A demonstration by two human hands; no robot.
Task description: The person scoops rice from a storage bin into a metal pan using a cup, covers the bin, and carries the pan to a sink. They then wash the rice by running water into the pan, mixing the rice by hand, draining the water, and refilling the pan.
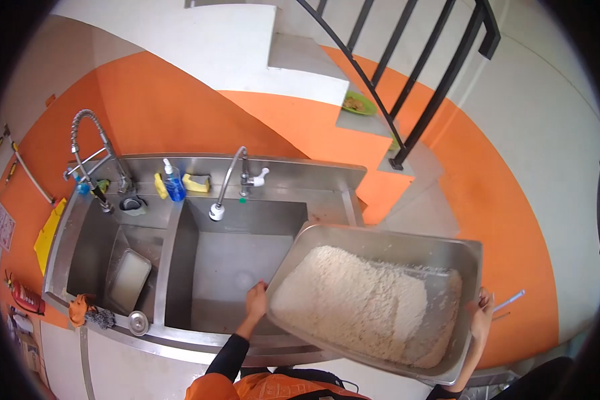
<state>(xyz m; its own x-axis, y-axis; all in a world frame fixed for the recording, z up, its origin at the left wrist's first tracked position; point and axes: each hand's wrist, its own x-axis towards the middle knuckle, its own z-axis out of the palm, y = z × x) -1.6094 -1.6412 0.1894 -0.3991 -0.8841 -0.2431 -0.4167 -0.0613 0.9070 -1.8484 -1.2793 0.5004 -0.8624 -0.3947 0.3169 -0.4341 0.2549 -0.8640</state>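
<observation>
I am holding a big steel pan with both hands, out over the front right corner of the steel sink bench. My left hand is gripping the rim at the pan's left end, and my right hand is gripping the rim at its right end; I cannot tell whether the pan is also resting on the bench. Pale, floury powder is lying heaped across the left and middle, thinning toward the right end, where bare metal is showing.

Just beside my left hand, the right basin is opening out beneath a curved tap. Along the back edge, a blue spray bottle is standing between yellow sponges. In the left basin, a small tray is lying at a slant. At the front left edge, an orange cloth is sitting against a grey scrubber, and a round metal strainer is lying nearby.
</observation>
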